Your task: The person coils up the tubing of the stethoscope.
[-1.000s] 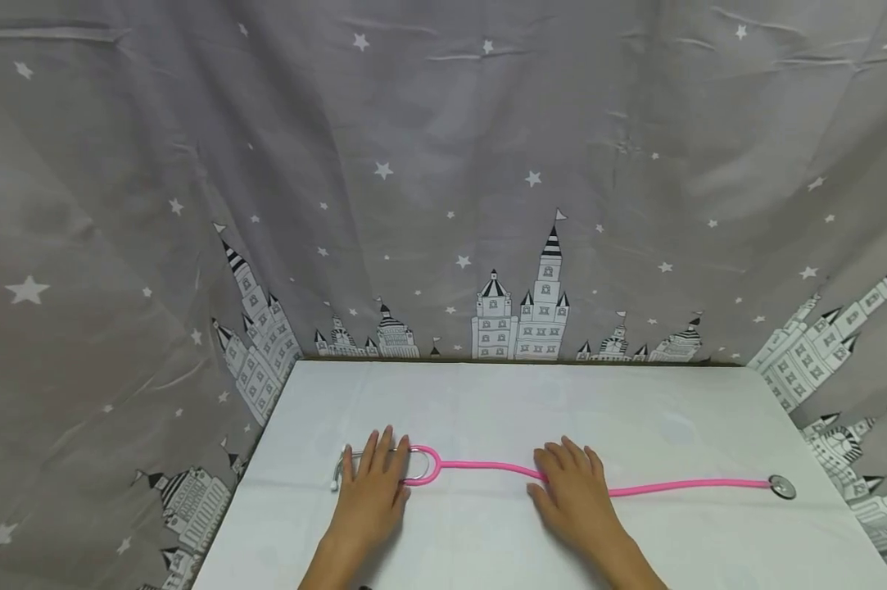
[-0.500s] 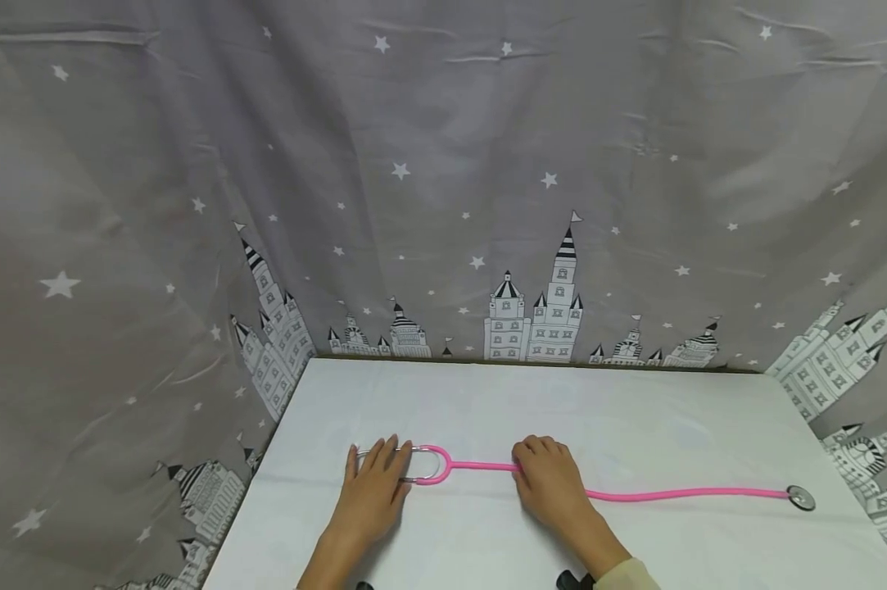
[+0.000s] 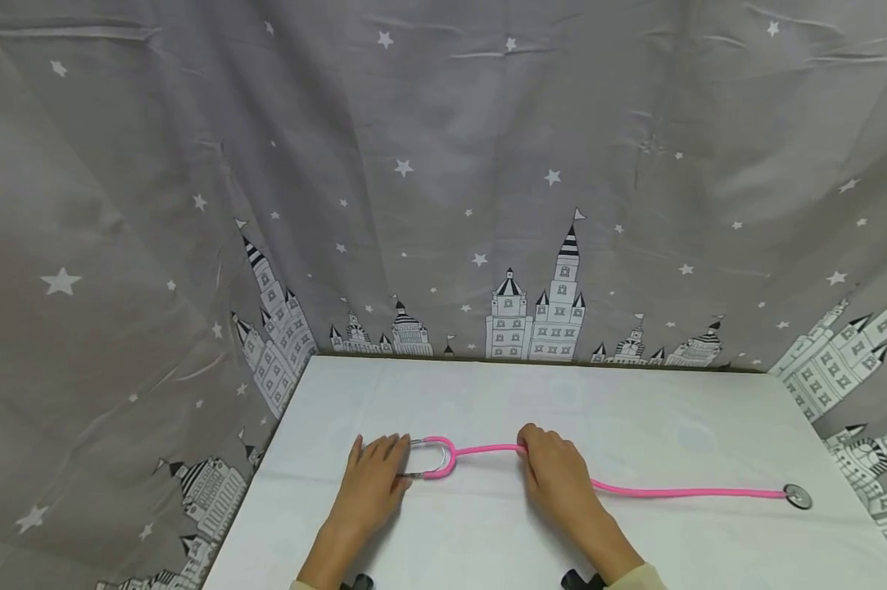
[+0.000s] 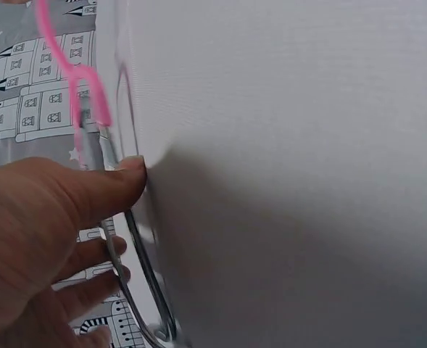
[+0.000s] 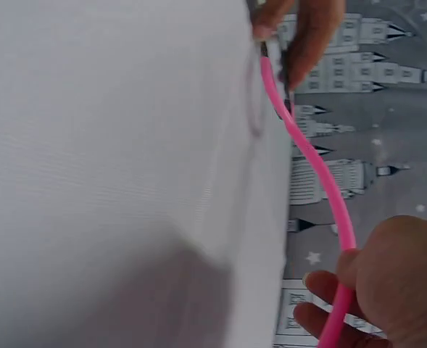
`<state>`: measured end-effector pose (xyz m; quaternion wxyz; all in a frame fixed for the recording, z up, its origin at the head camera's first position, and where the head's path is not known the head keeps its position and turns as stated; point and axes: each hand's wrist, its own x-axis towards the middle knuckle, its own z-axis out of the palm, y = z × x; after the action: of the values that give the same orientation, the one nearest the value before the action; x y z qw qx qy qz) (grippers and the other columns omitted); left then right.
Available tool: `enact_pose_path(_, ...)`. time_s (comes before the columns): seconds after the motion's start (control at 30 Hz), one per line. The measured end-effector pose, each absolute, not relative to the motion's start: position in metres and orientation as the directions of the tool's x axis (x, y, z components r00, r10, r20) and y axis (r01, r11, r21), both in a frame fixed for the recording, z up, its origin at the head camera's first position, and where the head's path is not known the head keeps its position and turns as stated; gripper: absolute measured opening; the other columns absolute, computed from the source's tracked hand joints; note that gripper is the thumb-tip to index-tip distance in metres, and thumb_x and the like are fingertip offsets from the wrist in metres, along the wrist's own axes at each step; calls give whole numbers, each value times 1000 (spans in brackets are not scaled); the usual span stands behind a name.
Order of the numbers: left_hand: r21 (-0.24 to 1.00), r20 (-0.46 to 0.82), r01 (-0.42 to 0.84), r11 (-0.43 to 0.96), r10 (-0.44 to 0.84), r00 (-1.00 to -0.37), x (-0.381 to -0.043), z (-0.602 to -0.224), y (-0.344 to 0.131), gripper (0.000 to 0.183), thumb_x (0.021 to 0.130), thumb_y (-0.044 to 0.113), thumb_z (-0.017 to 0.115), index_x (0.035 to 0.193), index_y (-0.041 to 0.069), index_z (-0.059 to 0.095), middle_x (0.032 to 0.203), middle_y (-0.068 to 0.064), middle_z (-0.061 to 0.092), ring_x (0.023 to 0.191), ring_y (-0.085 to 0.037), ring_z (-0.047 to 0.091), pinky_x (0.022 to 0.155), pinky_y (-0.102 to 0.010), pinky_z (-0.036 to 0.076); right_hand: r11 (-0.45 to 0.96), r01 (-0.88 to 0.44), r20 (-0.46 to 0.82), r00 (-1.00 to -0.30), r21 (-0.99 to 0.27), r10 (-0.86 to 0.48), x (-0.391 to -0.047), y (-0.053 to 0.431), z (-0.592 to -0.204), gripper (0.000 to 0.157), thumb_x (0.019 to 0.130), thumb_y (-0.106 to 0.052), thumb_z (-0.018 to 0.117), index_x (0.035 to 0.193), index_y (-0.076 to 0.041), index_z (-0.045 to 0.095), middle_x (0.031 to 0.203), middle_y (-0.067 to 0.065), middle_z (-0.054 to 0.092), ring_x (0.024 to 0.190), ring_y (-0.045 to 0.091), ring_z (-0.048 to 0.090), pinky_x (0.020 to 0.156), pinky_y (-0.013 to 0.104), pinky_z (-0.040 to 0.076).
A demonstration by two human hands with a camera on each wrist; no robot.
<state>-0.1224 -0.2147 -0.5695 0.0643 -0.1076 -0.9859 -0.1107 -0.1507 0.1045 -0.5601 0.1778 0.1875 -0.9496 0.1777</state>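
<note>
A stethoscope lies across the table, its pink tubing (image 3: 679,492) running to a round silver chest piece (image 3: 798,496) at the right. My left hand (image 3: 373,483) covers the earpiece end in the head view. In the left wrist view its thumb (image 4: 119,190) presses over the metal ear tubes (image 4: 144,264), with the fingers behind them. Farther right, my right hand (image 3: 557,479) grips the tubing midway; thumb and fingers surround the pink tube (image 5: 322,170) in the right wrist view. Between both hands the pink fork (image 3: 449,460) is raised off the table. The ear tips are hidden in the head view.
The white table (image 3: 635,418) has its far edge against a grey curtain (image 3: 443,147) printed with castles and stars. Dark wrist straps (image 3: 581,580) and pale sleeves (image 3: 636,576) show at the bottom.
My right hand has slid left along the tubing and curled around it. My left hand, earlier spread flat over the ear tubes, now holds them, and the forked part has come up slightly.
</note>
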Motion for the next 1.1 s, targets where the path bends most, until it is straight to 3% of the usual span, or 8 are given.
enact_pose_path(0.27, 215, 241, 290, 933, 237, -941, -122, -572, -213, 64, 87, 20, 90, 145, 9, 66, 129, -10, 74, 126, -32, 70, 120, -54, 49, 855, -379, 346, -902, -354, -257, -146, 112, -545, 18, 99, -18, 78, 105, -16, 61, 76, -9, 60, 66, 7, 49, 59, 24, 43)
enact_pose_path(0.4, 222, 298, 324, 920, 252, -921, -120, -573, -212, 56, 87, 21, 91, 137, 9, 70, 115, -4, 73, 102, -20, 72, 94, -39, 63, 851, -361, 315, -916, -382, -247, -144, 120, -544, 16, 101, -19, 76, 107, -17, 61, 77, -10, 58, 65, 5, 46, 58, 23, 41)
enact_pose_path(0.5, 212, 364, 372, 904, 280, -888, -120, -574, -212, 52, 86, 20, 91, 134, 10, 72, 106, 0, 69, 84, -11, 63, 71, -28, 58, 843, -369, 333, -911, -391, -245, -142, 128, -545, 17, 101, -19, 77, 108, -17, 62, 78, -11, 57, 65, 5, 46, 58, 23, 40)
enact_pose_path(0.57, 197, 412, 412, 890, 306, -858, -121, -574, -212, 51, 87, 19, 91, 133, 11, 72, 102, 2, 67, 78, -8, 57, 65, -25, 53, 836, -379, 349, -905, -397, -245, -142, 133, -545, 17, 100, -18, 78, 109, -17, 63, 79, -11, 59, 65, 4, 46, 59, 22, 41)
enact_pose_path(0.77, 132, 483, 507, 852, 392, -783, -122, -574, -212, 48, 92, 19, 87, 136, 8, 71, 95, 4, 66, 74, -9, 54, 68, -27, 52, 829, -357, 330, -917, -431, -224, -140, 153, -548, 19, 97, -18, 81, 113, -20, 71, 86, -10, 67, 67, 1, 46, 63, 22, 44)
enact_pose_path(1.1, 127, 505, 551, 825, 424, -752, -120, -575, -204, 50, 88, 17, 90, 134, 7, 72, 93, 4, 67, 76, -9, 56, 69, -25, 53, 830, -338, 359, -916, -444, -181, -137, 174, -548, 15, 95, -15, 83, 108, -18, 74, 86, -8, 67, 69, 3, 46, 62, 22, 43)
